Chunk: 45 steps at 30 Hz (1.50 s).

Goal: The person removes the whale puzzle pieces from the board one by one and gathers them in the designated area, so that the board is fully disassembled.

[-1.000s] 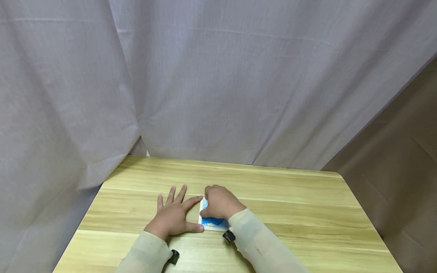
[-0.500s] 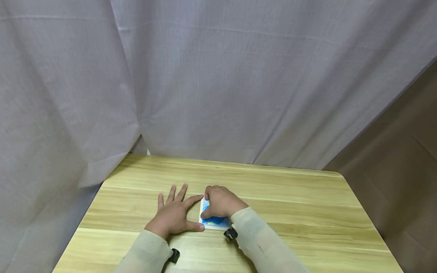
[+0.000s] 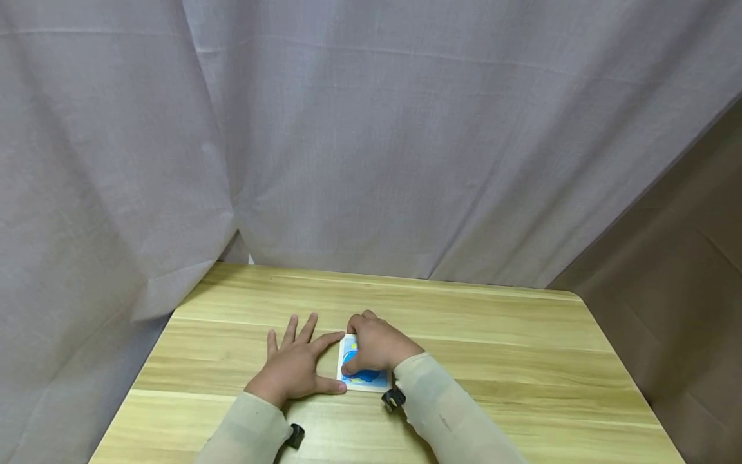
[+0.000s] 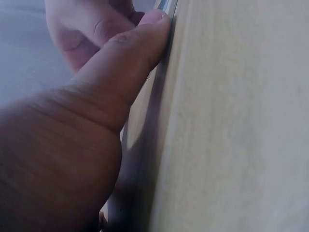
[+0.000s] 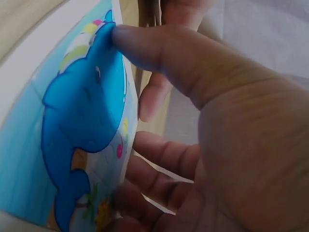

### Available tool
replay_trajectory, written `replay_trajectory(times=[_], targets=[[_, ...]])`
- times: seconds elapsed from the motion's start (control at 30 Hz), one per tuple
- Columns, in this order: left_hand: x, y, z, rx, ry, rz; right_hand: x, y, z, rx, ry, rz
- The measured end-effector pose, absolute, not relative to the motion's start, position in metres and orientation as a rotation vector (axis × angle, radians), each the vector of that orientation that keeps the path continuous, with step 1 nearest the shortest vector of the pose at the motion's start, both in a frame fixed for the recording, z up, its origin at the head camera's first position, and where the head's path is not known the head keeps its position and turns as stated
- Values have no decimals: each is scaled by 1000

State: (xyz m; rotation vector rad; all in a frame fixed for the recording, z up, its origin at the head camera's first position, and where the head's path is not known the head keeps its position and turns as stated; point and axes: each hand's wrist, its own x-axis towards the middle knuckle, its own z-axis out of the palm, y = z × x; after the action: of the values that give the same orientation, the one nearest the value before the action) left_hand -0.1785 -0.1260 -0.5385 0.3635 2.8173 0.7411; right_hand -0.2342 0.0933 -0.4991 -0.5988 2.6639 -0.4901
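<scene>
On counter (image 3: 522, 367), lower centre of frame: touching whale picture (image 3: 368, 381) at left edge with spread left grip (image 3: 295, 370), clamping it with right grip (image 3: 379, 345).

Grey drapes (image 3: 371, 142) and brown cloth (image 3: 684, 277) hanging about a wood-grain table (image 3: 510, 341) mark a screened-off tabletop workspace.

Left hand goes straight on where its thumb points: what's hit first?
Likely the whale picture: the left hand has its thumb tip at the near left corner, seemingly touching, though exact contact is hard to judge.
</scene>
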Motion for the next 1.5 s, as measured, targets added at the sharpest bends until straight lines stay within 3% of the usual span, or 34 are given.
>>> replay_trajectory(times=[0.7, 1.5], targets=[[-179, -123, -540, 404, 2861, 792, -250, 88, -504, -400, 2562, -735], [-181, -125, -539, 423, 2857, 817, -244, 91, -495, -479, 2540, -720]])
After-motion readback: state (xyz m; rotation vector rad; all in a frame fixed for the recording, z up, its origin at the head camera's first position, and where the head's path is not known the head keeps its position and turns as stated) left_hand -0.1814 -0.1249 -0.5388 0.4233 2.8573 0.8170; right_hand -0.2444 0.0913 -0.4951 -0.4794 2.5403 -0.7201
